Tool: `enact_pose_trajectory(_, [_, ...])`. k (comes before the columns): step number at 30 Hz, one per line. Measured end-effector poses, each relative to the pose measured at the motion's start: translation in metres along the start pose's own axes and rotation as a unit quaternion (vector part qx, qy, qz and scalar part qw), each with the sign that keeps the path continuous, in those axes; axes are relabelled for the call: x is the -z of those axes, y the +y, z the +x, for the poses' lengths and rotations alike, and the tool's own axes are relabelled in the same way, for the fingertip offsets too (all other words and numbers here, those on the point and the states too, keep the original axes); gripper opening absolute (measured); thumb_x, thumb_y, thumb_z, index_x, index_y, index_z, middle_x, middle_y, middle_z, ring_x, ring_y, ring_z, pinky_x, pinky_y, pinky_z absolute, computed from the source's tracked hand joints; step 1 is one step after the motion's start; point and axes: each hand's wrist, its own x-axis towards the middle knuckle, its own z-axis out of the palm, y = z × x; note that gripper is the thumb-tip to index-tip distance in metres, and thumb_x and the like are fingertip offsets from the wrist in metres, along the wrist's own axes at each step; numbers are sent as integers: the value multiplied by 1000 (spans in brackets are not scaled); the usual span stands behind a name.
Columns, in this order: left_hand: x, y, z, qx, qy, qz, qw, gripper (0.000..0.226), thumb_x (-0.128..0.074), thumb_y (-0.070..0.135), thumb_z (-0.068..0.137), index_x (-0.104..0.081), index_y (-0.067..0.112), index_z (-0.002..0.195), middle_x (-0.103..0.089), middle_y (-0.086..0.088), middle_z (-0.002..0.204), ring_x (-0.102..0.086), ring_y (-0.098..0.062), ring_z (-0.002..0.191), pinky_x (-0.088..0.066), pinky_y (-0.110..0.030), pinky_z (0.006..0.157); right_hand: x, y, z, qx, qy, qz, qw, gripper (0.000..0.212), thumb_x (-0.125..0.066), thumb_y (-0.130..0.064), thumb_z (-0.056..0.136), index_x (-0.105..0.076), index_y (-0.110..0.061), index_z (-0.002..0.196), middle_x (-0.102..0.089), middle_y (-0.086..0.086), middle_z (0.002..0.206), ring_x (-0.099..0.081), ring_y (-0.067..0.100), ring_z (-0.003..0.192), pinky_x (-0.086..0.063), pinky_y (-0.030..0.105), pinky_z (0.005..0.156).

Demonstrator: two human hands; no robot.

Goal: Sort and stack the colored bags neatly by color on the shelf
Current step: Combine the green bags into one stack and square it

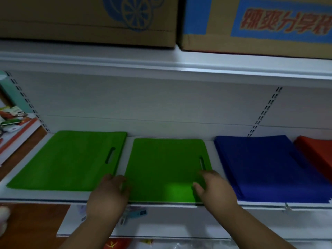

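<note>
Two stacks of flat green bags lie side by side on the white shelf: the left green stack and the middle green stack, each with a slot handle. My left hand rests at the middle stack's front left corner and my right hand at its front right corner, fingers curled on its edges. To the right lies a blue bag stack, then a red bag stack cut off by the frame edge.
Two cardboard boxes sit on the shelf above. Printed packages lean at the far left. Below the shelf edge lie a lower white shelf board and small packaged items.
</note>
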Motion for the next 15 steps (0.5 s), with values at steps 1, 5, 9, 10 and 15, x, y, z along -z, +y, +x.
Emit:
enact_pose_trajectory(1, [5, -6, 3, 0, 3, -10, 1000, 28, -58, 39, 93, -65, 30, 119, -56, -4, 114, -61, -22, 83, -37, -26, 60, -3, -14, 0, 11, 1, 3, 1000, 50, -55, -45, 94, -50, -24, 139, -55, 1, 134, -58, 18, 114, -50, 31, 88])
enact_pose_trajectory(5, [32, -54, 16, 20, 13, -23, 999, 37, -60, 43, 91, -60, 33, 127, -63, -4, 123, -62, -23, 104, -46, -27, 74, -28, -85, 5, 87, -27, 34, 995, 51, -51, -47, 96, -45, -31, 144, -53, -1, 138, -57, 16, 116, -47, 27, 91])
enact_pose_trajectory(9, [66, -120, 36, 57, -25, -7, 998, 49, -56, 44, 94, -47, 33, 141, -68, -6, 115, -63, -22, 99, -48, -29, 72, -58, -163, 16, 133, -98, 28, 986, 54, -44, -43, 100, -29, -38, 151, -43, 2, 148, -45, 22, 131, -39, 30, 103])
enact_pose_trajectory(10, [74, -135, 39, 68, -34, -3, 997, 53, -55, 44, 95, -43, 33, 145, -67, -5, 122, -62, -23, 105, -48, -29, 76, -64, -181, 20, 136, -112, 31, 984, 55, -43, -42, 100, -25, -39, 152, -43, 3, 147, -45, 24, 131, -39, 31, 103])
enact_pose_trajectory(15, [94, -187, 37, 89, -82, -23, 992, 60, -53, 41, 95, -32, 33, 151, -68, -3, 113, -62, -16, 86, -48, -27, 71, -92, -242, 25, 115, -179, -36, 976, 52, -42, -44, 101, -29, -38, 151, -45, 13, 145, -49, 33, 128, -42, 34, 100])
